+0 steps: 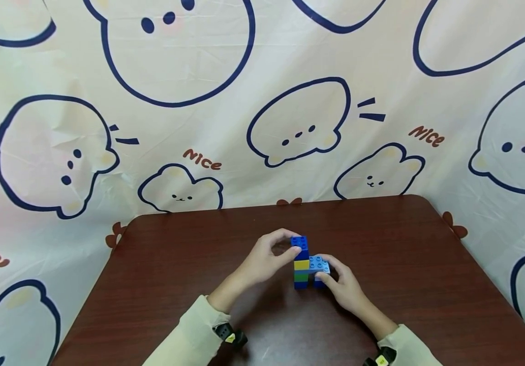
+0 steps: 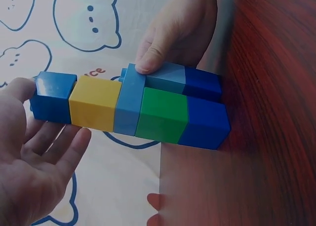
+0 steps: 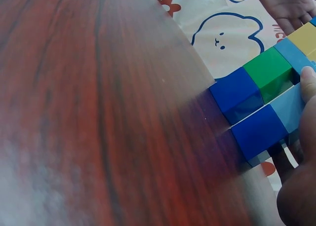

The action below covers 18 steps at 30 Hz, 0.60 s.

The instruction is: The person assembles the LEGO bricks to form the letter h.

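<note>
A small building-block structure stands on the table. Its taller column has a dark blue brick [image 2: 205, 125] at the bottom, then a green brick [image 2: 163, 115], a long light blue brick [image 2: 129, 102], a yellow brick [image 1: 301, 265] and a blue brick [image 1: 300, 250] on top. Under the long brick's other end are a light blue brick [image 2: 166, 80] and a second dark blue brick [image 3: 260, 132]. My left hand [image 1: 262, 260] pinches the top blue brick between thumb and forefinger. With thumb and fingers on either side, my right hand [image 1: 348, 288] grips the light blue side.
The brown wooden table [image 1: 189, 244] extends around the structure, its rounded far corners showing. Behind it hangs a pale cloth [image 1: 225, 127] with cartoon outlines. Dark wrist devices [image 1: 230, 334] sit at both cream sleeves [image 1: 189, 330].
</note>
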Each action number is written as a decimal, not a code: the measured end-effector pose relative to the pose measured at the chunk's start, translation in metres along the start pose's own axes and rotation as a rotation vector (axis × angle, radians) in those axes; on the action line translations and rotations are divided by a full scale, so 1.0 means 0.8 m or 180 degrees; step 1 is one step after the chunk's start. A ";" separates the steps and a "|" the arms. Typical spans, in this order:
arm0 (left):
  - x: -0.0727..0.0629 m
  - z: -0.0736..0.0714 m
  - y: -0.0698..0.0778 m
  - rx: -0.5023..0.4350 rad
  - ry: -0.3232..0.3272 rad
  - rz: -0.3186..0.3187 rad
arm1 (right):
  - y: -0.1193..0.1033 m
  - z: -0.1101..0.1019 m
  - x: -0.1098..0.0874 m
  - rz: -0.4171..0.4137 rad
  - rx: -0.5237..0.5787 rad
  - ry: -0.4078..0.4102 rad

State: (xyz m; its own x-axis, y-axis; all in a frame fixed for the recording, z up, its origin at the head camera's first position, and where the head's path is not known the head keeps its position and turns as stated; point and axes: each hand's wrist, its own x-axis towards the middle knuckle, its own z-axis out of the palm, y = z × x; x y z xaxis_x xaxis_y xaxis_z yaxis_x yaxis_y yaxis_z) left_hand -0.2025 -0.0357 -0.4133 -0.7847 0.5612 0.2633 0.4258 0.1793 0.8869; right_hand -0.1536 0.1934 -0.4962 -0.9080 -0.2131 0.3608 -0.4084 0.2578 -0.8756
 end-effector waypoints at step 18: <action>0.002 0.007 -0.010 -0.0094 0.0075 0.0130 | 0.000 -0.001 -0.002 -0.0005 0.0012 -0.0001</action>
State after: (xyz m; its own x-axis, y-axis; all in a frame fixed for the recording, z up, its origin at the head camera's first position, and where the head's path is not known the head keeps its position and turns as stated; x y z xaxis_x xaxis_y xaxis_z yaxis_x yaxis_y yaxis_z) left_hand -0.2047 -0.0319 -0.4220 -0.7775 0.5483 0.3080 0.4445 0.1327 0.8859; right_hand -0.1525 0.1944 -0.4968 -0.9073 -0.2137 0.3622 -0.4096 0.2539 -0.8762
